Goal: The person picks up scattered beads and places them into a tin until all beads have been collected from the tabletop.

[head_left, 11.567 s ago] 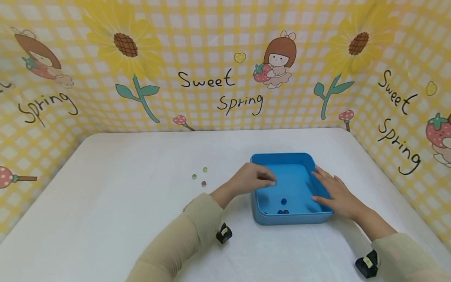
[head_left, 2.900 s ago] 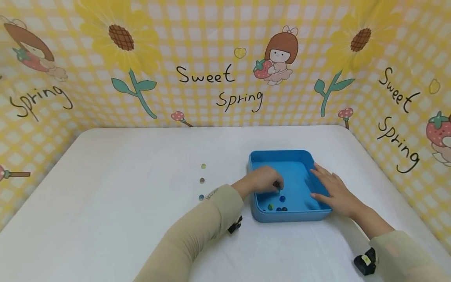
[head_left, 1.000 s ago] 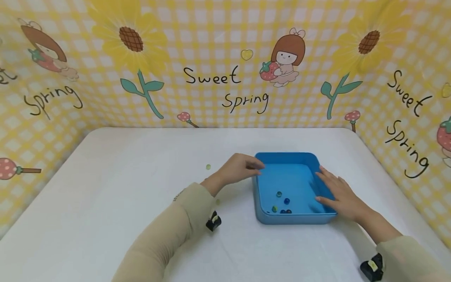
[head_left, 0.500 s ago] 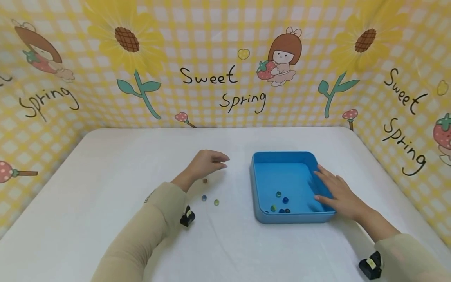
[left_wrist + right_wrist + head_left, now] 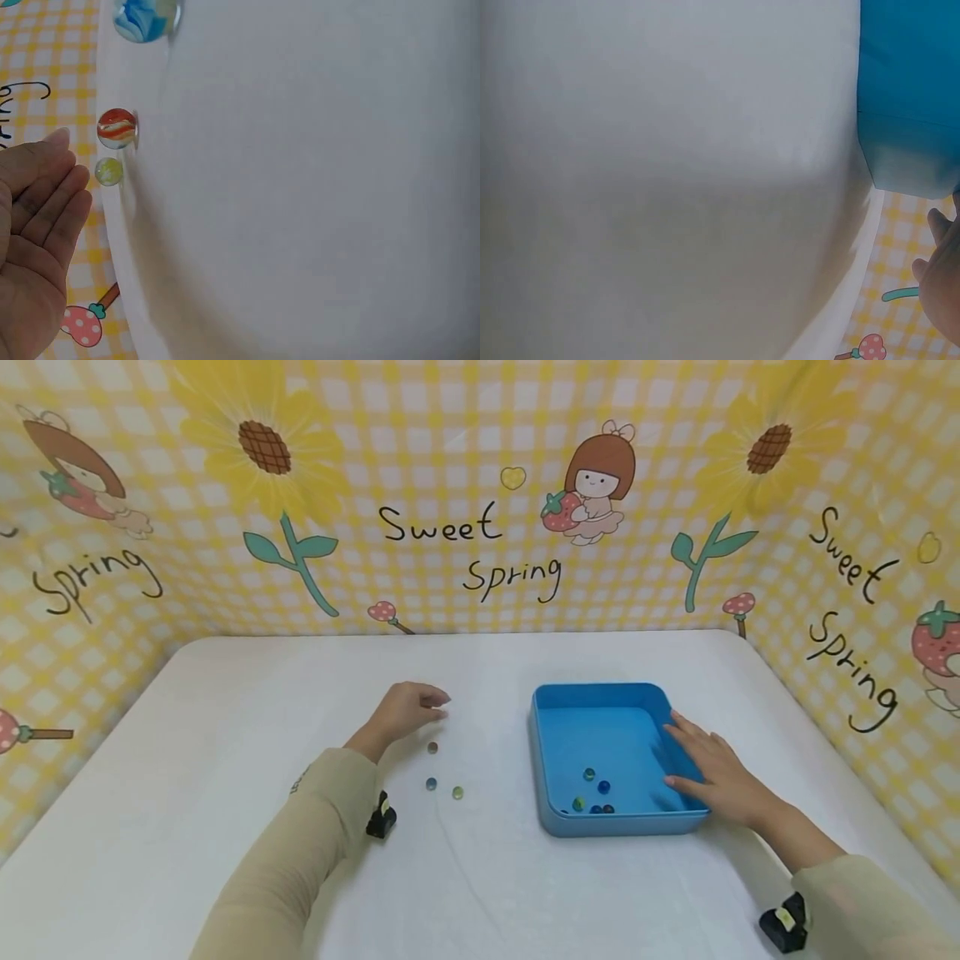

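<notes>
My left hand (image 5: 405,710) hovers above the table left of the blue box (image 5: 622,827), thumb and fingertips apart with nothing between them. In the left wrist view, its fingers are close to a yellow-green marble (image 5: 109,172) beside a red-and-white swirled marble (image 5: 117,128). A blue-and-white marble (image 5: 144,16) is at that view's top. In the head view a brownish marble (image 5: 432,747), a bluish marble (image 5: 431,784) and another yellow-green marble (image 5: 457,792) lie nearer me. My right hand (image 5: 720,772) rests with spread fingers on the box's right wall.
Several marbles lie near the box's front wall, among them a deep blue marble (image 5: 603,787) and a green marble (image 5: 588,773). A white cloth (image 5: 300,677) covers the table. A yellow checked curtain (image 5: 450,460) borders its back and sides.
My left hand has left the box empty and moved leftward over the loose marbles. A green marble it held in the box earlier now lies there. My right hand stays at the box.
</notes>
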`<state>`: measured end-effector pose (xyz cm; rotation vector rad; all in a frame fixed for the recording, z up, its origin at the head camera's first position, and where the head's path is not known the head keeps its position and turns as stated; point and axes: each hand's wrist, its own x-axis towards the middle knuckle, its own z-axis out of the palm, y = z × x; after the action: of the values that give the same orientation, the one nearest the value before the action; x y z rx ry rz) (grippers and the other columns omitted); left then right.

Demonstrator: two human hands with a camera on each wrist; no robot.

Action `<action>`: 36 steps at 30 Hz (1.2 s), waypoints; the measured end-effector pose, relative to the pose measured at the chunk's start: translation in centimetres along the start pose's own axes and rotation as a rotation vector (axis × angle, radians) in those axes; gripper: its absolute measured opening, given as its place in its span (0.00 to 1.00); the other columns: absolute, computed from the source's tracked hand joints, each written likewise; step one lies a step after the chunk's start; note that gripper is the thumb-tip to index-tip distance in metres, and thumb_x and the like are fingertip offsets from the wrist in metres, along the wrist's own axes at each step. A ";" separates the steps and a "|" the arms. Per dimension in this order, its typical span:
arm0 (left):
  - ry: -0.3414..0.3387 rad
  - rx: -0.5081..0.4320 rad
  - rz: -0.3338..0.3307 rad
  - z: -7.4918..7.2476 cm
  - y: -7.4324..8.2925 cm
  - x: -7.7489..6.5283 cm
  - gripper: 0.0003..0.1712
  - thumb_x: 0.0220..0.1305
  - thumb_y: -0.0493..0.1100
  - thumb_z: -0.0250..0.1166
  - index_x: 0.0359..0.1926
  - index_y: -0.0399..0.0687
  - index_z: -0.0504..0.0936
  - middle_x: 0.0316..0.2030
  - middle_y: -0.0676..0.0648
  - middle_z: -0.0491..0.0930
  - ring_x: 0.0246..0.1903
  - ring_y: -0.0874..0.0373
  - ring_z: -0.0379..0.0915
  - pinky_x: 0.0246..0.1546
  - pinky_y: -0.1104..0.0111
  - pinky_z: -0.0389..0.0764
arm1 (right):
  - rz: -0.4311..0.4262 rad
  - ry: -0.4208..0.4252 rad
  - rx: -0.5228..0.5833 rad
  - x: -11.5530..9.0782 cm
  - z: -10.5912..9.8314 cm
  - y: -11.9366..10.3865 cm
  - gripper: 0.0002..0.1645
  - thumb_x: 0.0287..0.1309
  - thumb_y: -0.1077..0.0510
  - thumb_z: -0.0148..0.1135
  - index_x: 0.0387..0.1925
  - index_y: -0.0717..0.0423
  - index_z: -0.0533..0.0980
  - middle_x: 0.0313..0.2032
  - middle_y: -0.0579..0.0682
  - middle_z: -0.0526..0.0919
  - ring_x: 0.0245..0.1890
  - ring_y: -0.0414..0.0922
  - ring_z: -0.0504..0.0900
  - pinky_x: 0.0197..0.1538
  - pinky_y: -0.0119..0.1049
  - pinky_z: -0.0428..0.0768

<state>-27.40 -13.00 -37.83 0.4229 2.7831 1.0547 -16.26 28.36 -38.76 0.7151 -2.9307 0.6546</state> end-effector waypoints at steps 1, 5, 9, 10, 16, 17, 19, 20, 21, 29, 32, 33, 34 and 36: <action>-0.003 0.007 -0.007 0.0 -0.1 0.1 0.13 0.53 0.38 0.61 0.42 0.42 0.78 0.42 0.45 0.76 0.43 0.53 0.70 0.43 0.64 0.72 | 0.000 -0.001 -0.002 0.0 0.0 0.0 0.39 0.54 0.50 0.54 0.61 0.65 0.52 0.64 0.59 0.45 0.61 0.59 0.44 0.57 0.60 0.40; -0.008 0.035 -0.023 0.2 -0.7 0.3 0.12 0.53 0.38 0.61 0.40 0.42 0.79 0.39 0.45 0.77 0.41 0.54 0.70 0.43 0.64 0.72 | 0.004 -0.001 -0.012 0.0 0.0 0.0 0.39 0.54 0.50 0.54 0.61 0.65 0.52 0.63 0.60 0.45 0.61 0.58 0.44 0.57 0.60 0.41; -0.014 0.041 -0.038 0.4 -1.1 0.5 0.11 0.51 0.36 0.62 0.39 0.42 0.79 0.38 0.46 0.77 0.41 0.54 0.70 0.44 0.64 0.71 | 0.011 -0.004 -0.010 0.0 0.0 -0.1 0.39 0.54 0.50 0.54 0.61 0.65 0.52 0.63 0.59 0.45 0.61 0.59 0.44 0.57 0.60 0.40; -0.017 0.038 -0.042 0.4 -1.1 0.4 0.11 0.51 0.35 0.62 0.38 0.42 0.79 0.38 0.46 0.77 0.41 0.53 0.70 0.44 0.63 0.71 | 0.012 -0.005 -0.009 0.0 0.0 -0.1 0.39 0.54 0.50 0.54 0.61 0.65 0.52 0.63 0.59 0.45 0.61 0.59 0.44 0.57 0.60 0.40; -0.025 0.072 -0.046 0.6 -1.2 0.6 0.10 0.51 0.33 0.61 0.37 0.42 0.80 0.37 0.46 0.77 0.40 0.54 0.71 0.43 0.64 0.72 | 0.012 -0.002 -0.010 0.0 0.0 -0.1 0.39 0.54 0.50 0.54 0.61 0.65 0.52 0.63 0.60 0.45 0.61 0.59 0.45 0.57 0.60 0.40; -0.024 0.081 -0.041 0.7 -1.2 0.6 0.09 0.51 0.33 0.61 0.37 0.42 0.80 0.36 0.46 0.77 0.39 0.54 0.71 0.42 0.65 0.72 | 0.011 -0.001 -0.010 0.0 0.0 0.0 0.39 0.54 0.50 0.54 0.61 0.65 0.52 0.63 0.60 0.45 0.61 0.59 0.44 0.57 0.60 0.40; -0.020 0.096 -0.032 0.7 -1.1 0.6 0.09 0.51 0.33 0.61 0.36 0.42 0.80 0.35 0.46 0.77 0.38 0.54 0.71 0.42 0.65 0.72 | 0.008 0.001 -0.008 0.0 0.1 0.0 0.39 0.54 0.50 0.54 0.61 0.65 0.52 0.63 0.60 0.45 0.61 0.59 0.44 0.57 0.60 0.40; -0.018 0.102 -0.025 0.7 -1.1 0.7 0.08 0.51 0.33 0.61 0.36 0.42 0.80 0.35 0.46 0.77 0.38 0.54 0.71 0.42 0.65 0.72 | 0.008 0.001 -0.007 0.0 0.1 0.1 0.39 0.54 0.50 0.54 0.61 0.65 0.52 0.63 0.60 0.45 0.62 0.58 0.44 0.57 0.60 0.40; -0.016 0.107 -0.019 0.7 -1.1 0.7 0.08 0.51 0.33 0.61 0.36 0.41 0.80 0.35 0.46 0.77 0.38 0.54 0.71 0.42 0.64 0.72 | 0.008 0.001 -0.007 0.0 0.1 0.1 0.39 0.54 0.50 0.54 0.61 0.65 0.52 0.64 0.60 0.45 0.62 0.58 0.44 0.57 0.60 0.40; 0.029 0.074 0.053 0.3 -0.3 0.3 0.08 0.54 0.36 0.60 0.37 0.42 0.79 0.36 0.46 0.78 0.38 0.55 0.72 0.41 0.65 0.72 | 0.010 0.000 -0.006 0.1 0.2 0.1 0.39 0.54 0.49 0.54 0.61 0.65 0.52 0.64 0.59 0.45 0.61 0.59 0.44 0.57 0.60 0.40; 0.026 0.045 0.075 0.3 0.6 0.1 0.09 0.55 0.38 0.60 0.38 0.42 0.79 0.35 0.47 0.78 0.38 0.56 0.72 0.40 0.66 0.73 | 0.012 -0.001 -0.008 0.1 0.2 0.1 0.39 0.54 0.49 0.54 0.61 0.65 0.52 0.64 0.59 0.45 0.61 0.59 0.44 0.57 0.60 0.40; 0.021 0.033 0.077 0.4 1.0 0.0 0.09 0.55 0.39 0.60 0.38 0.42 0.79 0.35 0.48 0.78 0.38 0.56 0.72 0.40 0.67 0.73 | 0.012 0.000 -0.008 0.1 0.2 0.1 0.39 0.54 0.50 0.54 0.61 0.65 0.52 0.64 0.60 0.45 0.61 0.59 0.44 0.57 0.60 0.40; 0.014 0.025 0.079 0.5 1.4 -0.1 0.10 0.55 0.39 0.60 0.39 0.43 0.79 0.35 0.48 0.78 0.37 0.57 0.72 0.39 0.67 0.74 | 0.013 0.000 -0.007 0.1 0.2 0.0 0.39 0.54 0.50 0.54 0.61 0.65 0.52 0.64 0.60 0.45 0.61 0.59 0.44 0.57 0.60 0.40; -0.001 0.007 0.088 0.8 2.2 -0.2 0.10 0.55 0.40 0.60 0.39 0.43 0.79 0.35 0.49 0.78 0.37 0.58 0.72 0.39 0.68 0.74 | 0.015 0.000 -0.009 0.1 0.1 0.0 0.39 0.54 0.50 0.54 0.61 0.65 0.52 0.64 0.60 0.45 0.61 0.59 0.44 0.57 0.60 0.40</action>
<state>-26.59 -11.02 -36.94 0.5517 2.7916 1.0629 -16.35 28.25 -38.86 0.6939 -2.9400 0.6427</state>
